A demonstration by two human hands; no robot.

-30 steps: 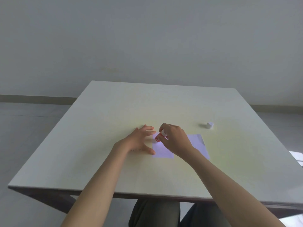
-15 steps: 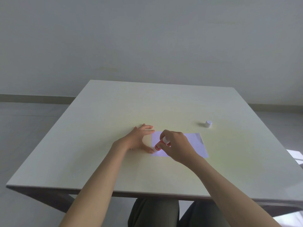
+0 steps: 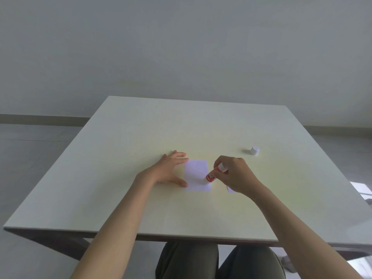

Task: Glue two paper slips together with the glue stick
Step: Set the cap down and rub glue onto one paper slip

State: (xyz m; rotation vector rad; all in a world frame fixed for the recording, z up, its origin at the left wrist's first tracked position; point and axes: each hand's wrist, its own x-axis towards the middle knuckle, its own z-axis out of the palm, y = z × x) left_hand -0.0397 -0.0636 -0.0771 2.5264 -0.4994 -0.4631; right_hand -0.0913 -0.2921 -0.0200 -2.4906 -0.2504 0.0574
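Table [image 3: 124, 150]: square top, smooth matte off-white, thin dark edge band along the near side. Plain grey wall behind, grey floor.

Paper slip [image 3: 196, 172]: flat rectangle, white with a faint lilac cast, lying near table centre, long side running 12-to-6. Surface looks smooth, no creases visible. A second paper slip [image 3: 230, 189] shows only as a small pale corner under the right hand [image 3: 236, 175], at 3 o'clock of the first slip; the rest is hidden.

Glue stick [image 3: 213, 175]: short cylinder, glossy red-orange body with white print, white band at the upper end. Tilted, lower end pointing toward 7 o'clock and resting at the right edge of the visible slip, near its lower right corner. Print is too blurred to read; no brand legible.

Right hand's fingers are curled closed around the upper end of the glue stick, gripping it.

Left hand [image 3: 169, 170] lies at 9 o'clock of the slip, fingers [image 3: 182, 155] spread open, holding nothing; thumb tip and index tip touch the slip's left edge at its lower and upper corners.

Cap [image 3: 254, 151]: small white cylinder, standing alone on the table at 2 o'clock, well apart from the slips.

Person seated, olive trousers visible under the near table edge.
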